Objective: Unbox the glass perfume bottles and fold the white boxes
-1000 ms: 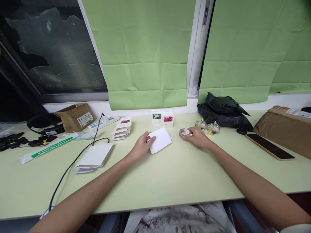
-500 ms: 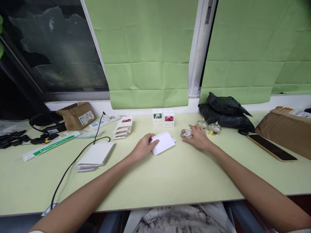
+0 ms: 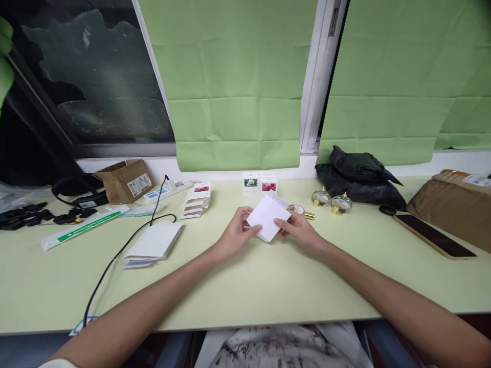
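Note:
Between my hands, above the table, is a small white folded box (image 3: 268, 214), tilted with one corner toward me. My left hand (image 3: 236, 232) grips its left edge, thumb on top. At its right edge my right hand (image 3: 301, 230) pinches it, thumb over the white face and fingers partly hidden beneath. Just behind my right fingers lies a round glass perfume bottle (image 3: 296, 208) with a gold neck, partly covered by the hand. Further right are two similar bottles, one glass perfume bottle (image 3: 320, 198) and another perfume bottle (image 3: 341, 203).
Two small boxes, one with white flowers (image 3: 251, 184) and one with red flowers (image 3: 268, 184), stand at the back. Flattened boxes (image 3: 196, 200) and folded white card (image 3: 153, 241) lie left, beside a black cable (image 3: 115, 258). A phone (image 3: 433, 235) and black bag (image 3: 358, 176) are right.
My right hand has left the perfume bottle and moved left onto the white box. The box has turned and shifted slightly right; the bottle's gold neck now shows.

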`<state>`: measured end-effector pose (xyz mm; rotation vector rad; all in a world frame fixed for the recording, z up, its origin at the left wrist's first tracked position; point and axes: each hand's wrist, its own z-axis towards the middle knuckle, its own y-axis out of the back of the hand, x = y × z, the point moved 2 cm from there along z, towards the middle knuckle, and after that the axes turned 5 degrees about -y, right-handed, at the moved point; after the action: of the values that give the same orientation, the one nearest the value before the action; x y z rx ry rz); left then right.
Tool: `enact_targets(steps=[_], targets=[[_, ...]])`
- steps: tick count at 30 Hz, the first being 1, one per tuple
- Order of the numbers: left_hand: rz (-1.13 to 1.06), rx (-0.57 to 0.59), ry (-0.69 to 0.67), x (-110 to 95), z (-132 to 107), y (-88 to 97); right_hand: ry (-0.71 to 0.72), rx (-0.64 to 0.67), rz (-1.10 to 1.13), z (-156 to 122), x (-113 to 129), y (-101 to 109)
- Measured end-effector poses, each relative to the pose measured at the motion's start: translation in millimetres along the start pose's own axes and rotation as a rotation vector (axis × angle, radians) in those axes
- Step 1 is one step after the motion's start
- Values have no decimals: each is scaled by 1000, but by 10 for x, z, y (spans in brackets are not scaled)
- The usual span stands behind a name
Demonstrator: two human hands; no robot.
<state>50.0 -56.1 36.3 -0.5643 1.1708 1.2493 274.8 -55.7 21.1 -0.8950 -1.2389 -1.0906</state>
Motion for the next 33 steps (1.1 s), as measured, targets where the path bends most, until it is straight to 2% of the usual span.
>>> enact_targets(steps=[2,3,4,6,8,10,12,14,17,20,25,29,33], targets=[[247,-149,-116,-81,-47,-11,40,-42,-5,-19,33,1],[346,-178,-181,-139,-75,-28,51,-57,-13,-36,53,-7],[410,-162,-236,-201,-102,-55,56,-64,-19,-57,74,-23],[424,-45,-289,-310,-147,-124,70,-42,-33,-105,123,-72],[328,58,-256,-370,-171,-185,114,29,-84,-152,179,-130],[181,110,-193,-369,-165,-221,185,83,-190,-186,225,-165],[32,135,-113,-312,-137,-227,239,49,-324,-192,235,-161],[-100,132,-3,-221,-101,-206,252,-61,-398,-168,202,-122],[-282,110,161,-95,-66,-164,195,-192,-321,-104,99,-62],[-392,115,229,-32,-56,-149,125,-180,-126,-50,19,-53],[-344,110,254,-40,-53,-131,122,-49,-12,-33,31,-84],[-245,130,227,-140,-46,-69,91,-40,5,-47,66,-63],[-159,190,172,-272,-49,2,46,33,24,-81,93,-88]])
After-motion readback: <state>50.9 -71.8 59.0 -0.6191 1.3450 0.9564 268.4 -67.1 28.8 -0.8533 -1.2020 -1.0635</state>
